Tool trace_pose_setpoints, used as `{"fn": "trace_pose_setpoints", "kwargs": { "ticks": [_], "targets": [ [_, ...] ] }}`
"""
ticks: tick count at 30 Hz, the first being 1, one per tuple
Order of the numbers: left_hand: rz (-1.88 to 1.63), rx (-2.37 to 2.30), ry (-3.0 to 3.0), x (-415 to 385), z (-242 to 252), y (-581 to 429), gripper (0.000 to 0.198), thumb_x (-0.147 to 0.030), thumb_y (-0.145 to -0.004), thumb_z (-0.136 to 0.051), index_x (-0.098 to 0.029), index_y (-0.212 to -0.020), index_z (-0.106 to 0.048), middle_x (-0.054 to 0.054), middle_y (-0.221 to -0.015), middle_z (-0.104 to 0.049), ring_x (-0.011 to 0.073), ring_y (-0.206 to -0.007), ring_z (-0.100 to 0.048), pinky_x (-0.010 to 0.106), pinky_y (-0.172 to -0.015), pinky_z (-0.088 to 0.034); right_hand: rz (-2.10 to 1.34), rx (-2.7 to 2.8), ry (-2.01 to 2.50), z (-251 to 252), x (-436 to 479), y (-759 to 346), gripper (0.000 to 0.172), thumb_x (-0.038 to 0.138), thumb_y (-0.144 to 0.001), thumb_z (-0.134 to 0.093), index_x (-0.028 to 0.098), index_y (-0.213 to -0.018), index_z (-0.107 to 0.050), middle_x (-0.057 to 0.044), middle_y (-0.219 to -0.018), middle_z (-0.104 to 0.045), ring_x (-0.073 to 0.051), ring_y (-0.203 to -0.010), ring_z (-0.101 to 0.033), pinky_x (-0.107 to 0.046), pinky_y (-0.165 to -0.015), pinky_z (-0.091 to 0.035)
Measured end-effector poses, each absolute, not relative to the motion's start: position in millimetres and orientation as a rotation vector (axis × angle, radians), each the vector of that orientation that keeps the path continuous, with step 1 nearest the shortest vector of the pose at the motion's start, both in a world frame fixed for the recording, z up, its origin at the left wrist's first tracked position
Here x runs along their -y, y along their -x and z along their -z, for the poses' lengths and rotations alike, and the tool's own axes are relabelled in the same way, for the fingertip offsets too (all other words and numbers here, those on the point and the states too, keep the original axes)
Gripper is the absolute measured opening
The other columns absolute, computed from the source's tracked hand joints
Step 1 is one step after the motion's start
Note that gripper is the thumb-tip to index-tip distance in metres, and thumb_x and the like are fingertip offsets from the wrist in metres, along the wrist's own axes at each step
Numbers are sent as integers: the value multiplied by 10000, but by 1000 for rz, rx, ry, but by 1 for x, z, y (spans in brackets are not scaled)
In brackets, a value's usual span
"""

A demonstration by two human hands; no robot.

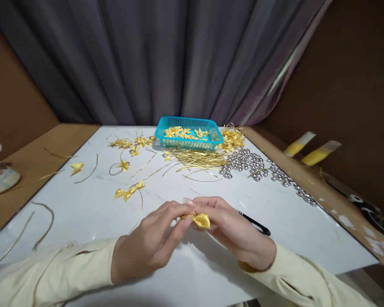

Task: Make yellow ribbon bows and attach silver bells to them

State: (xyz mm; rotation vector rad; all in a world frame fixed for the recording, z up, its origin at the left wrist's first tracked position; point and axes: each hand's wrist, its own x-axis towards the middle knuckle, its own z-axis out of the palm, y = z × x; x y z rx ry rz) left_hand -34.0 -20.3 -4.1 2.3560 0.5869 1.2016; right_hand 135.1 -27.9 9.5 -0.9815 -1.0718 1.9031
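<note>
Between my two hands, low over the middle of the table, is a small yellow satin ribbon bow [201,220]. My left hand [160,230] pinches its left side with thumb and forefinger. Closed on the other side is my right hand [227,221], its fingers curled and partly hidden behind the bow. The bow's left half is mostly covered by fingertips. Just beyond my left hand lie yellow bows in a row [128,192], near a thin gold tie. A black pen-like tool [256,223] rests beside my right hand.
A blue basket [188,146] at the back holds yellow bows. In front lies a pile of gold ties [201,160], with silver rings [246,164] to its right. More bows [233,140] are heaped beside the basket. Scissors [371,209] and yellow-filled tubes [321,153] lie right.
</note>
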Motion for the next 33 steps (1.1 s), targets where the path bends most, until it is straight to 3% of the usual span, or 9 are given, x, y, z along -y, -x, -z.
{"fn": "trace_pose_setpoints", "kwargs": {
  "ticks": [3, 7, 15, 25, 33],
  "targets": [
    [-1144, -605, -2278, 20, 0, 33, 154, -81, -876, -484, -161, -999, -528, 28, -863, -646, 100, -801, -612, 168, -750, -492, -1863, 1030, 1028, -13, 30, -133, 370, 448, -743, -657, 129, -581, -564, 51, -537, -386, -83, -548, -310, -246, -558, -242],
    [-1191, -621, -2270, 20, -2, 32, 109, -85, -885, -469, -165, -884, -543, 12, -755, -635, 91, -662, -593, 166, -629, -498, -1909, 892, 1053, -17, 33, -127, 299, 362, -710, -668, 135, -553, -551, 50, -531, -380, -79, -535, -284, -237, -541, -229],
    [-1327, -626, -2352, 18, 1, 34, 125, -91, -903, -423, -156, -878, -526, 31, -725, -621, 101, -632, -580, 185, -576, -497, -2029, 720, 891, -21, 31, -116, 206, 174, -681, -619, 142, -525, -487, 58, -518, -361, -62, -503, -226, -217, -494, -204],
    [-1285, -463, -2448, 14, 3, 36, 208, 44, -827, -400, -135, -833, -507, 33, -691, -568, 110, -621, -458, 205, -568, -429, -1952, 811, 1055, -18, 28, -119, 245, 247, -647, -666, 151, -497, -498, 46, -506, -402, -80, -526, -296, -236, -529, -221],
    [-1196, -357, -2631, 13, 2, 39, 234, 56, -796, -367, -130, -850, -498, 57, -671, -589, 131, -596, -453, 240, -546, -424, -1960, 867, 1058, -17, 27, -121, 241, 209, -620, -657, 152, -454, -492, 63, -444, -399, -68, -472, -291, -251, -505, -187]
  ]
}}
